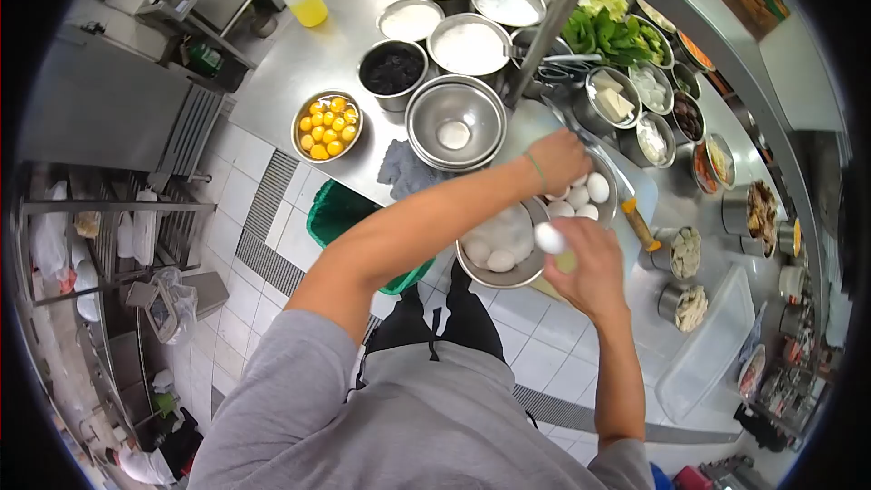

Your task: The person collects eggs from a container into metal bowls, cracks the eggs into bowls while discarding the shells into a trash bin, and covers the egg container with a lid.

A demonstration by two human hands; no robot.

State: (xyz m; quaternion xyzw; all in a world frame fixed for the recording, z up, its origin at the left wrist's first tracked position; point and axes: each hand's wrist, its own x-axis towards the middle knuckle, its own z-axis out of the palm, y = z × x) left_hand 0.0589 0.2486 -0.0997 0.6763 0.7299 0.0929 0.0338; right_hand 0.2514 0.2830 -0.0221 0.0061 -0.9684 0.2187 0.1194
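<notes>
My right hand is closed round a white egg above the right rim of a steel bowl. A small yellow-green patch shows under its fingers; I cannot make out what it is. Inside that bowl several eggs lie in what looks like cloudy water. My left hand, a green band at its wrist, is curled over a second steel bowl of white eggs. Its fingertips are hidden, so whatever they hold cannot be seen. A knife with a yellow handle lies right of this bowl.
Farther left stand a bowl of egg yolks, a grey cloth and stacked steel bowls. Pots of white contents and containers of leafy greens fill the back. A metal post rises from the counter.
</notes>
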